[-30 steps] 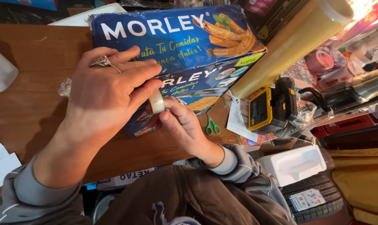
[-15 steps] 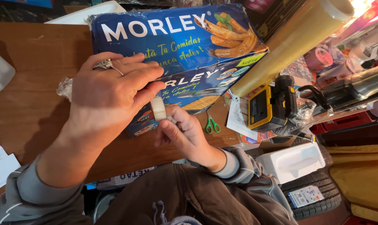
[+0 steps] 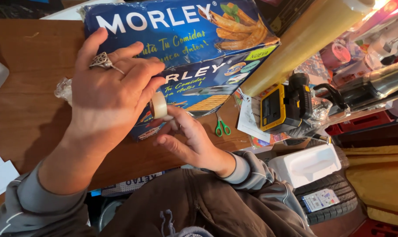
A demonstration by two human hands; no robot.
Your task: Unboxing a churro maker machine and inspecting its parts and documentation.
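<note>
In the head view, the left hand (image 3: 107,96) fills the middle left of the frame, back of the hand toward the camera, with a silver ring (image 3: 100,60) on one finger. Its thumb and forefinger are pinched closed on a small roll of clear tape (image 3: 158,105), held on edge near the centre of the frame, just in front of the lower side of a large blue cardboard box (image 3: 186,48). The other fingers of this hand spread up over the top face of the box. The right hand (image 3: 188,140) sits just below the roll, palm partly up, fingers loosely curled and half open; its fingertips reach up to the roll, but whether they grip the tape or only touch it cannot be told.

The box lies tilted on a brown wooden table (image 3: 28,101) and takes up the upper middle of the frame. A crumpled bit of clear plastic (image 3: 63,89) shows at the left edge of the left hand. Right of the box, small green-handled scissors (image 3: 222,127) lie on the table. Further right sit a yellow and black device (image 3: 282,107) and, running to the upper right corner, a long roll of yellowish film (image 3: 308,39). A white foam tray (image 3: 308,164) sits lower right.
</note>
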